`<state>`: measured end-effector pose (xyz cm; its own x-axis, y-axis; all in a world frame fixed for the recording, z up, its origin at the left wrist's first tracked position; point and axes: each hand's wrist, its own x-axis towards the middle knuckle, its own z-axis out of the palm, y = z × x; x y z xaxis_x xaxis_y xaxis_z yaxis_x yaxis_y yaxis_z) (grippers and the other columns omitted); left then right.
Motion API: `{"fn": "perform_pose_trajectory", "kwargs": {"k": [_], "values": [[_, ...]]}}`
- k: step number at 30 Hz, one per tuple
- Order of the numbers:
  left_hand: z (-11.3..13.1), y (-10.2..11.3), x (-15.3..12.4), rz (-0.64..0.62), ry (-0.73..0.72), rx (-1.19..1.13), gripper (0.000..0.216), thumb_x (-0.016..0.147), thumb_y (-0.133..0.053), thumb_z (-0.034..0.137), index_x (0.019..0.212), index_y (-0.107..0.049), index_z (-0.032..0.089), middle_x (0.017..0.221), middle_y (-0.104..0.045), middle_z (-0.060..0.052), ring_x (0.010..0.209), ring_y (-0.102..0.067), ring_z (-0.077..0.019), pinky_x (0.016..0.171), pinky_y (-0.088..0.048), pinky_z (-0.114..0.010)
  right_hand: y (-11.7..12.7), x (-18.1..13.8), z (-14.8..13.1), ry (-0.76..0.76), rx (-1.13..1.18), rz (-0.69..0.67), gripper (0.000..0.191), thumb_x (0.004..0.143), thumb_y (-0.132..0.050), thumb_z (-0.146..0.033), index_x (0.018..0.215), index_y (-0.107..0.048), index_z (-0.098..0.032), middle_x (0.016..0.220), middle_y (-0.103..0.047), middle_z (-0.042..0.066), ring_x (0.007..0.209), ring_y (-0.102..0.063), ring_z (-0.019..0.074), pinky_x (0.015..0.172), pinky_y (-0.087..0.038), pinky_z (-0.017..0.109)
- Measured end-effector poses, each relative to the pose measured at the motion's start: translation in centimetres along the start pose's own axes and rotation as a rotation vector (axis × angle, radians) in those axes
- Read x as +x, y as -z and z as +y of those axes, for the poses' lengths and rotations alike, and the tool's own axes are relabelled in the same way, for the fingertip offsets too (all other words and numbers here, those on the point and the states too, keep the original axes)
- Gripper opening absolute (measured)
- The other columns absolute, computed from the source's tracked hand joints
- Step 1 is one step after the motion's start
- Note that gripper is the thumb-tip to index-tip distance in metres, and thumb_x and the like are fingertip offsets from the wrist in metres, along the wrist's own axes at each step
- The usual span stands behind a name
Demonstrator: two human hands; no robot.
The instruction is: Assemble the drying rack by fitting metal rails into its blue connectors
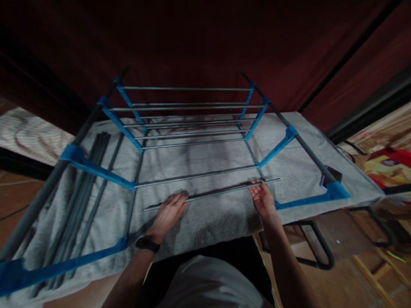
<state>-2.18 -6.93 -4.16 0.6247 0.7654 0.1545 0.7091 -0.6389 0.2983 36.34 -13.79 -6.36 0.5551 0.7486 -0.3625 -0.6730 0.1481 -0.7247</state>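
A rack of grey metal rods and blue plastic connectors (96,170) lies on a grey towel (212,218) over a table. My two hands hold one loose grey rod (218,192) level above the towel, just in front of the rack's nearest fitted crossbar (195,175). My left hand (168,214), with a black watch on its wrist, grips the rod near its left end. My right hand (263,197) pinches it near the right end, close to a blue connector (308,200).
A bundle of several spare grey rods (85,188) lies on the towel at the left. Long grey side poles (305,147) run along both sides of the rack. A dark red curtain hangs behind. At the right are black metal frames (316,246), wooden floor and a colourful box (390,167).
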Motion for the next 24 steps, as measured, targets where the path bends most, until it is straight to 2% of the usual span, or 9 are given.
{"fn": "perform_pose_trajectory", "kwargs": {"k": [8, 17, 24], "values": [[0.2, 0.9, 0.7, -0.078, 0.002, -0.017, 0.03, 0.104, -0.042, 0.032, 0.118, -0.066, 0.02, 0.113, -0.073, -0.008, 0.107, -0.067, -0.0225, 0.096, -0.053, -0.038, 0.5, -0.1, 0.5, 0.05, -0.004, 0.04, 0.011, 0.09, -0.068, -0.031, 0.09, -0.068, -0.02, 0.089, -0.074, 0.0, 0.086, -0.072, 0.0116, 0.089, -0.058, 0.028], [1.6, -0.1, 1.2, -0.083, 0.01, 0.007, 0.034, 0.105, -0.041, 0.036, 0.123, -0.066, 0.023, 0.119, -0.072, -0.008, 0.113, -0.066, -0.0227, 0.101, -0.05, -0.039, 1.1, 0.3, 0.3, 0.011, 0.017, 0.044, 0.017, 0.095, -0.058, -0.031, 0.088, -0.068, -0.02, 0.086, -0.072, 0.001, 0.085, -0.072, 0.0113, 0.088, -0.06, 0.027], [1.5, 0.0, 1.0, -0.09, 0.018, 0.051, 0.035, 0.105, -0.039, 0.038, 0.122, -0.066, 0.023, 0.121, -0.072, -0.008, 0.113, -0.065, -0.0237, 0.101, -0.05, -0.041, 1.5, -0.1, 0.7, 0.064, 0.007, 0.0, 0.011, 0.091, -0.06, -0.024, 0.095, -0.069, -0.019, 0.099, -0.073, 0.003, 0.095, -0.072, 0.012, 0.102, -0.055, 0.031]]}}
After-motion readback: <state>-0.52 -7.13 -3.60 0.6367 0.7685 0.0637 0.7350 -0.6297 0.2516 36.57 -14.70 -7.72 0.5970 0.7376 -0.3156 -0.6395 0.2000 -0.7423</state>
